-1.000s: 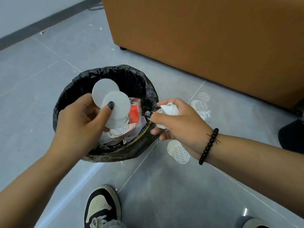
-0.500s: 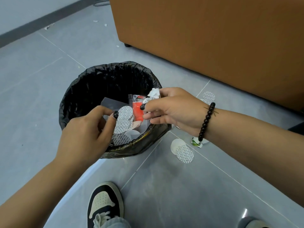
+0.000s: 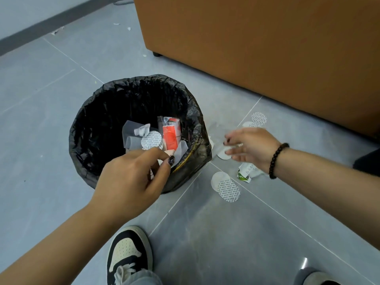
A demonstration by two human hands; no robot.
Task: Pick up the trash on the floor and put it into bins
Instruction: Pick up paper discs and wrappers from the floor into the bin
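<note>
A bin lined with a black bag [image 3: 82,161] stands on the grey tile floor. Inside it lie white round discs [image 3: 151,139], a crumpled white paper [image 3: 141,130] and a red packet [image 3: 170,136]. My left hand [image 3: 127,177] hovers over the bin's near rim, fingers loosely curled with nothing in them. My right hand [image 3: 250,147], blurred, is spread open low over the floor just right of the bin, above a white disc [image 3: 223,154]. More discs [image 3: 226,187] and a green-and-white wrapper [image 3: 245,171] lie on the floor nearby.
A large brown cabinet [image 3: 267,48] stands behind the bin, with two discs [image 3: 258,119] near its base. My black-and-white shoe [image 3: 129,254] is at the bottom, another shoe [image 3: 316,279] at the lower right. Small scraps lie near the dark baseboard [image 3: 51,21].
Both hands have let go of their trash into the bin. My right hand has swung out of the bin to the floor on the right; my left hand has drawn back to the near rim.
</note>
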